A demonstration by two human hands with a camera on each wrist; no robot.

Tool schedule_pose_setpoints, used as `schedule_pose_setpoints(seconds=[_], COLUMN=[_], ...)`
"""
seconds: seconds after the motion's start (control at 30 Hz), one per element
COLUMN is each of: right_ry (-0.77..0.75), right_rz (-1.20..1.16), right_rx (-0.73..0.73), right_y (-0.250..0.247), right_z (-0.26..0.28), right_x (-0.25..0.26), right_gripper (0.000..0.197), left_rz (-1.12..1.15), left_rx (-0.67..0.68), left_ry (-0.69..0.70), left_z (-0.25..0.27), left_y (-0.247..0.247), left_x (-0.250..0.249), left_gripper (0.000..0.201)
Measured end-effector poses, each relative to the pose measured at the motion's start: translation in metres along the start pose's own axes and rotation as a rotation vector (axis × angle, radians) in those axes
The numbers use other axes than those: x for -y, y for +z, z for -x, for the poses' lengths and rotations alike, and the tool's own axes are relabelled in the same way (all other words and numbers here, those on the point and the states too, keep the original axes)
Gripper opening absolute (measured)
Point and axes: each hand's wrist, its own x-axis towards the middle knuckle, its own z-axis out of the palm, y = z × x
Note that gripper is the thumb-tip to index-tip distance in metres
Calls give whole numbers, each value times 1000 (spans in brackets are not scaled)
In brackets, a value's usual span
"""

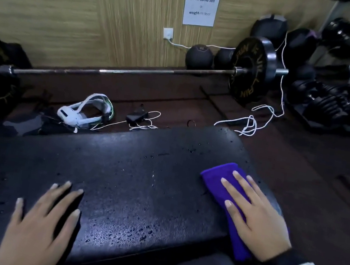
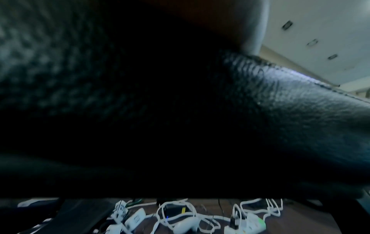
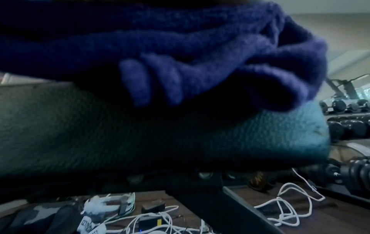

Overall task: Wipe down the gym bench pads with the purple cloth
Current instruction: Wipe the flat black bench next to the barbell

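Note:
A black padded gym bench pad point(image 1: 135, 172) fills the middle of the head view, beaded with water drops. The folded purple cloth point(image 1: 219, 180) lies on its right end. My right hand point(image 1: 247, 203) presses flat on the cloth with straight, spread fingers. My left hand point(image 1: 46, 215) rests flat on the pad's near left part, fingers straight, holding nothing. In the right wrist view the cloth point(image 3: 180, 52) bunches over the pad's edge point(image 3: 260, 134). The left wrist view shows mostly the dark pad point(image 2: 290, 110) up close.
A loaded barbell point(image 1: 133, 72) lies on the floor behind the bench. A white headset point(image 1: 85, 111), a charger and white cables point(image 1: 249, 121) sit on the floor beyond the pad. Dumbbells point(image 1: 334, 105) and medicine balls point(image 1: 200, 56) crowd the right wall.

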Motion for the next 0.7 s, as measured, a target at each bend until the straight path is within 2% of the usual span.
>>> schedule_pose_setpoints(seconds=[0.2,0.27,0.37,0.47,0.53,0.6,0.7], right_ry=[53,46,52,90,180,267,379], right_rz=[-21,6,50,111,59,-61,-178], right_rx=[-104,-71,57,161,222,183,77], right_y=[5,4,2,4,2,-4,-5], right_z=[36,31,5,-27,-42,-41,-9], right_x=[16,29,39,18,-9,-32,-46], right_gripper=[46,46,46,53,46,46,45], left_rz=[37,52,51,50,38,32,11], left_rx=[-19,-19,-25,-30,-36,-44,-64], left_ry=[-22,-34,-27,-16,-3,6,21], left_z=[2,2,2,5,7,8,7], left_y=[0,-1,-2,-1,1,3,5], left_x=[-3,-4,-3,-1,0,2,4], left_gripper=[51,52,52,51,51,51,51])
